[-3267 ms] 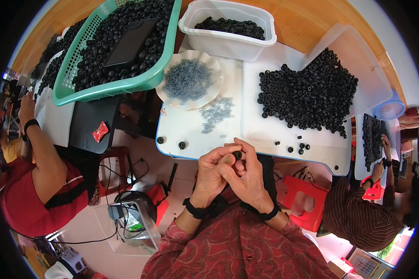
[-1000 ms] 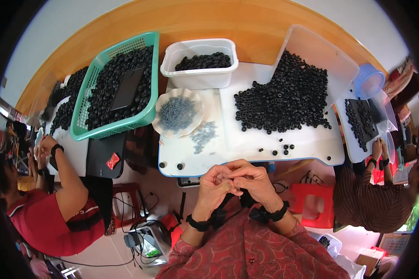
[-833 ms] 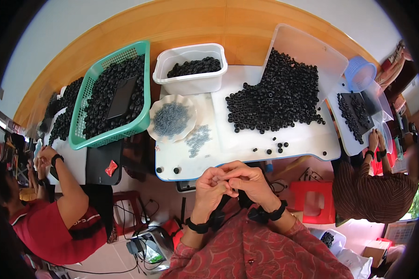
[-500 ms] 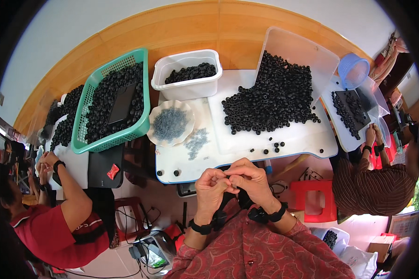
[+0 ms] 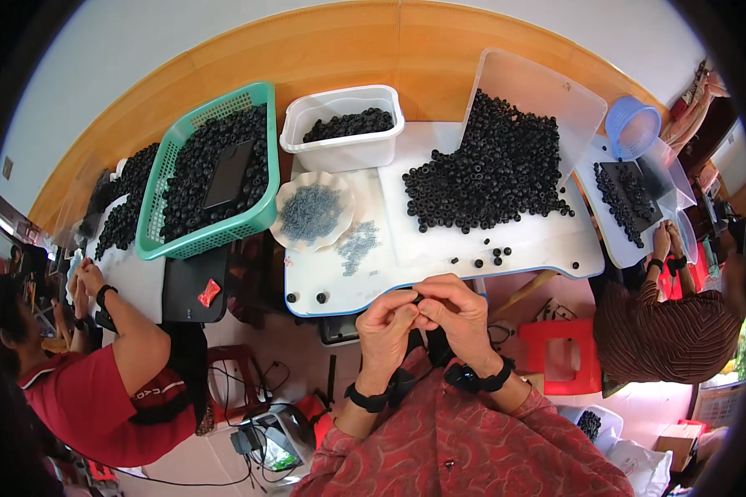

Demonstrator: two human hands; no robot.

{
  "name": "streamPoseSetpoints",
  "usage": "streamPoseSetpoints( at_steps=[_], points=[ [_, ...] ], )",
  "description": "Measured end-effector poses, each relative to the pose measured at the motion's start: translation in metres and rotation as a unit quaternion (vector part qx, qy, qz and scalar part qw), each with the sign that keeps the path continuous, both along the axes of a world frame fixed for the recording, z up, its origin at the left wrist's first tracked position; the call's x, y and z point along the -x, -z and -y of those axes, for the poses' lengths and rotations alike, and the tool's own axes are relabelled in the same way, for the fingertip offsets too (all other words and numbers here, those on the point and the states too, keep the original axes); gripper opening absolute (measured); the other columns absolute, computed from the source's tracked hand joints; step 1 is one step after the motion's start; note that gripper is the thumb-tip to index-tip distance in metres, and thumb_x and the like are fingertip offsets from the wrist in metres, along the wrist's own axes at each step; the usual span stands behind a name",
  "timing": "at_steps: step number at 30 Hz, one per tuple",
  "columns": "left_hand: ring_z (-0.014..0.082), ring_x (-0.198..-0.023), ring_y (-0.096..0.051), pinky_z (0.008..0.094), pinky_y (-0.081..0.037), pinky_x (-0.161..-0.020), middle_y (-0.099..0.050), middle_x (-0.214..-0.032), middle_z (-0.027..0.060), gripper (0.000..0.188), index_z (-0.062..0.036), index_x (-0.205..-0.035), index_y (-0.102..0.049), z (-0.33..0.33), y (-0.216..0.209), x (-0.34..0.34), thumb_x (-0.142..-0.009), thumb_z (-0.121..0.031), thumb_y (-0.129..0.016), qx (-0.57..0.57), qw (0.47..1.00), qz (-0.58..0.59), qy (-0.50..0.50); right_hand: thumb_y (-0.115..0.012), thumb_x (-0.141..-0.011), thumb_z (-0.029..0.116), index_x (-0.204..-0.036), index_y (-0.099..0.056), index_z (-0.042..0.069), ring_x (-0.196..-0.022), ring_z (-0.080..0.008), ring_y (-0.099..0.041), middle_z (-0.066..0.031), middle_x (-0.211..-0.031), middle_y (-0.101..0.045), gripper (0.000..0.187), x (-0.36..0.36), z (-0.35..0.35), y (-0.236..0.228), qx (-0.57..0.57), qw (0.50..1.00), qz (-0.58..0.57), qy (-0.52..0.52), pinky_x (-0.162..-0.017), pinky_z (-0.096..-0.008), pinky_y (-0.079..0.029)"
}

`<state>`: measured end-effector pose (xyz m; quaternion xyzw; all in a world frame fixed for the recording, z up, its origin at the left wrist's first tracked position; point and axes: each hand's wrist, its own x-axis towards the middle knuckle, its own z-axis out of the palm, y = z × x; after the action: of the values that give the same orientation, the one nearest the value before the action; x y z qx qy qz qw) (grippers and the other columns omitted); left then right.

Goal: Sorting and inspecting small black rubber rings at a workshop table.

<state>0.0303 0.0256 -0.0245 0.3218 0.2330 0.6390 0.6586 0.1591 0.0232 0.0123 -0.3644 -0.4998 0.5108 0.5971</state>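
Note:
Just off the front edge of the white table (image 5: 331, 291), my left hand (image 5: 385, 335) and my right hand (image 5: 462, 325) meet fingertip to fingertip. Both are closed in a pinch around a small black round piece (image 5: 419, 298), mostly covered by the fingers. Beyond them, a heap of black ring-shaped pieces (image 5: 493, 178) spills from a clear plastic bin (image 5: 584, 103). A few loose black pieces (image 5: 478, 263) lie nearer to me. To the left, a wavy-rimmed plate (image 5: 287, 236) holds many tiny grey translucent pieces (image 5: 311, 211), with more scattered beside it (image 5: 359, 247).
A white tub (image 5: 344, 156) and a green basket (image 5: 265, 211) hold black pieces; a dark phone (image 5: 229, 174) lies in the basket. Co-workers sit left (image 5: 116, 398) and right (image 5: 667, 331). A red stool (image 5: 562, 356) stands at right, cables on the floor at left.
The view has shifted slightly, so the table things appear a little farther right. My hands stay pinched together, and the black piece between the fingertips now shows more.

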Motion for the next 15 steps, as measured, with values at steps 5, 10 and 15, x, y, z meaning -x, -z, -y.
streamPoseSetpoints(
  at_steps=[5, 10, 15],
  points=[
    [0.0147, -0.079, -0.064, 0.0314, -0.061, -0.07, -0.065, -0.098, 0.0118, 0.016, 0.0035, -0.108, -0.063, -0.002, -0.003, 0.003, -0.093, 0.003, -0.059, -0.061, 0.996, -0.052, -0.033, -0.063, -0.091, -0.003, -0.112, -0.065, -0.004, -0.085, -0.0132, -0.063, -0.0103, -0.113, -0.059, 0.022, 0.001, 0.001, -0.008, -0.051, 0.996, 0.072, 0.009, -0.07, -0.0224, -0.053],
    [0.0128, -0.08, -0.065, 0.0245, -0.056, -0.072, -0.066, -0.1, 0.0109, 0.014, 0.0059, -0.103, -0.066, -0.008, -0.011, 0.011, -0.089, 0.006, -0.063, -0.08, 0.987, -0.131, -0.04, -0.065, -0.088, -0.004, -0.114, -0.065, -0.004, -0.086, -0.0158, -0.065, -0.0109, -0.11, -0.06, 0.026, -0.013, -0.003, -0.012, -0.04, 0.991, 0.125, -0.035, -0.073, -0.0242, -0.055],
    [0.012, -0.083, -0.063, 0.0242, -0.056, -0.074, -0.066, -0.101, 0.0104, 0.013, 0.0042, -0.103, -0.067, -0.008, -0.008, 0.012, -0.09, 0.003, -0.063, -0.069, 0.988, -0.14, 0.009, -0.067, -0.086, -0.006, -0.113, -0.067, -0.003, -0.086, -0.017, -0.067, -0.01, -0.107, -0.061, 0.027, -0.024, -0.01, -0.007, -0.004, 0.993, 0.079, -0.083, -0.074, -0.0258, -0.057]
  ],
)
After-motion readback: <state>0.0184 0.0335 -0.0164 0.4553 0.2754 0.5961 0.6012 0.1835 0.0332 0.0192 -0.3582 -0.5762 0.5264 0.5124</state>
